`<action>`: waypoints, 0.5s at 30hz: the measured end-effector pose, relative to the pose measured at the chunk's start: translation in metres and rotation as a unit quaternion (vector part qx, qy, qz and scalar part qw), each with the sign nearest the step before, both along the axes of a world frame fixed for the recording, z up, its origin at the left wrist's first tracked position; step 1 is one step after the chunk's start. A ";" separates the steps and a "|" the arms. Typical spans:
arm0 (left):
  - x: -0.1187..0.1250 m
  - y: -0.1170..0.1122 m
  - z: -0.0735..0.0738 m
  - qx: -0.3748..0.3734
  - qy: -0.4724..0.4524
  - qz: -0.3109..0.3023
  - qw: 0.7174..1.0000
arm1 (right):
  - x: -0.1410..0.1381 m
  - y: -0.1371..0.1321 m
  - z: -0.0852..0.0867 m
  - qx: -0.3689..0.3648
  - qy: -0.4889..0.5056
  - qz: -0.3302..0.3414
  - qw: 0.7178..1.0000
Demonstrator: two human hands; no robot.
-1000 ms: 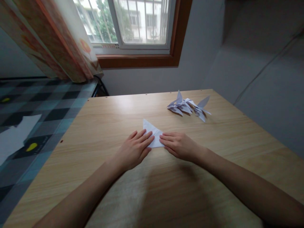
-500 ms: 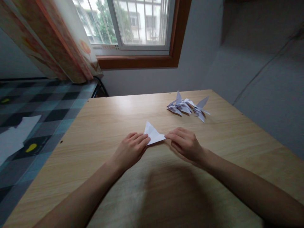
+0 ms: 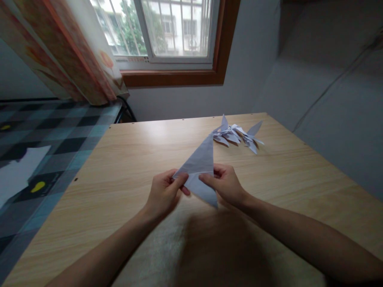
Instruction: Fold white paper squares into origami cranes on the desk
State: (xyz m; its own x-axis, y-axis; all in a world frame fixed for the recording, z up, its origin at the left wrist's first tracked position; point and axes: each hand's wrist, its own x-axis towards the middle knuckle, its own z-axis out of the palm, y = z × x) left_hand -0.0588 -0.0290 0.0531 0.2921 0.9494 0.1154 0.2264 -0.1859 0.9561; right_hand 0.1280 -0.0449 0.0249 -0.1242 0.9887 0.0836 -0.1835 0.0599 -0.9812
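A white sheet of paper folded into a triangle (image 3: 201,169) is held upright above the wooden table (image 3: 134,159). My left hand (image 3: 164,193) pinches its left corner between thumb and fingers. My right hand (image 3: 229,185) grips the right side, thumb on the front face. The triangle's tip points up and away from me. Beyond it, at the far right of the table, lies a small heap of folded white paper figures (image 3: 236,135).
A bed with a grey checked cover (image 3: 44,147) stands left of the table, with a white sheet (image 3: 18,171) lying on it. A window (image 3: 167,28) and a patterned curtain (image 3: 66,52) are behind; a grey wall (image 3: 329,99) is on the right.
The folded paper lay flat under both hands a second ago. Both hands have since pinched it and lifted it off the table, and it now stands open as a larger triangle.
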 end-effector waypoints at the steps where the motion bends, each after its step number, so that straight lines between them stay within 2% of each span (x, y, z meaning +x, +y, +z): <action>1: -0.001 0.001 -0.001 -0.008 -0.003 0.006 1.000 | 0.000 0.000 0.002 -0.010 0.006 -0.012 1.000; 5: -0.003 0.007 -0.008 -0.045 -0.034 0.024 0.998 | 0.001 0.004 0.006 -0.023 0.019 -0.027 0.999; 9: -0.007 0.016 -0.018 -0.055 -0.062 0.067 0.994 | 0.003 0.008 -0.002 -0.021 -0.003 -0.041 0.999; 13: -0.011 0.019 -0.021 0.033 0.030 0.146 0.988 | 0.005 0.011 -0.014 -0.014 -0.031 -0.101 0.994; 15: -0.010 0.015 -0.022 0.105 0.093 0.126 0.982 | 0.003 0.009 -0.016 -0.007 -0.051 -0.126 0.991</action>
State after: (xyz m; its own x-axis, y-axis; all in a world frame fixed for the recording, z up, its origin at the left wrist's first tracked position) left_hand -0.0685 -0.0144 0.0308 0.0845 0.9555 0.2828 0.4577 -0.2893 0.8407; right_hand 0.1314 -0.0357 0.0092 0.1187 0.9906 0.0685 -0.0639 0.0765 -0.9950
